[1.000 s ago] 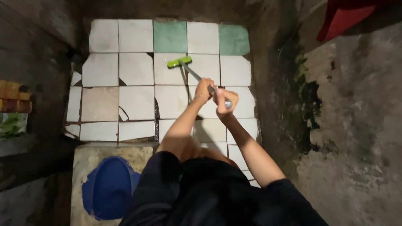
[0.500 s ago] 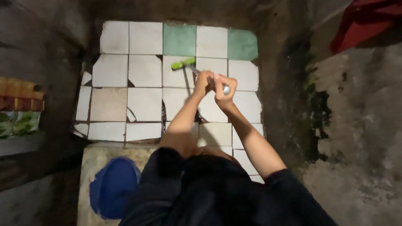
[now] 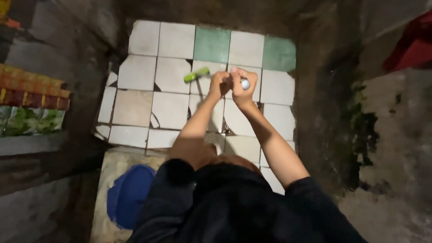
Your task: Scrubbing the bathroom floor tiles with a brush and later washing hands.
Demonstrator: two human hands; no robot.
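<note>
Cracked white and green tiles floor this dim concrete-walled pit; patterned packaging sits far left, a blue basin below. My left hand and right hand both clench the green-headed brush, its head on the tiles.

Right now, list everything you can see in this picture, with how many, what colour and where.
Brush head: one, bright green, on the floor tiles left of the hands.
Handle: one, grey metal, its end showing in the hands.
Tiled floor: mostly white tiles, two green ones on the far row, several cracked.
Basin: one, blue, on a concrete step, lower left.
Cloth: one, red, upper right.
Concrete wall: grey, stained dark, right side.
Left hand: gripping the handle.
Right hand: gripping the handle end.
</note>
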